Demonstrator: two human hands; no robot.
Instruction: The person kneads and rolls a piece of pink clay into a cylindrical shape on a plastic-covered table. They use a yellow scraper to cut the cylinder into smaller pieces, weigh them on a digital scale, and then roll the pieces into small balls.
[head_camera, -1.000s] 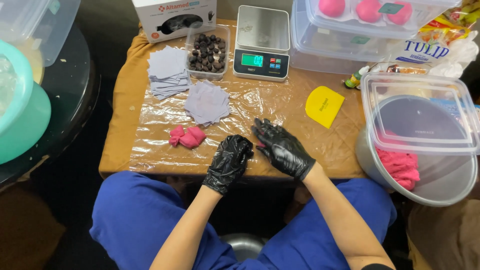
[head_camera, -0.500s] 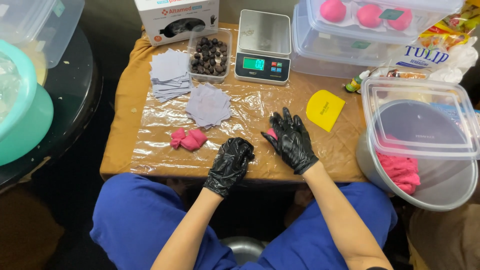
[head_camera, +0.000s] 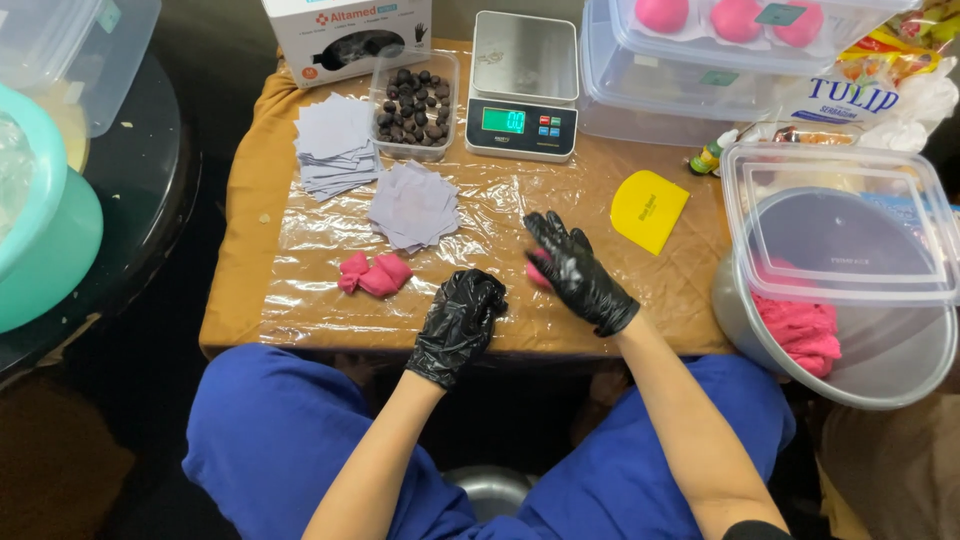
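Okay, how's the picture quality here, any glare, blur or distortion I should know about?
Head view: bright glare streaks on the wrinkled plastic sheet; right hand slightly motion-blurred over a pink dough piece; left hand sharp; table edges bow from the wide lens; surroundings fall dark.

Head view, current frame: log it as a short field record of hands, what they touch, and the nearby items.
left hand: black-gloved left hand, curled, resting at the table edge, holds nothing visible
right hand: black-gloved right hand, fingers spread, pressing a pink dough piece on the plastic sheet
other dough: pink dough lump left of the hands
papers: two stacks of grey paper squares
scale: digital scale, platform bare
scraper: yellow scraper
tray: clear tray of dark balls
bowl: metal bowl holding pink dough, lidded container on top
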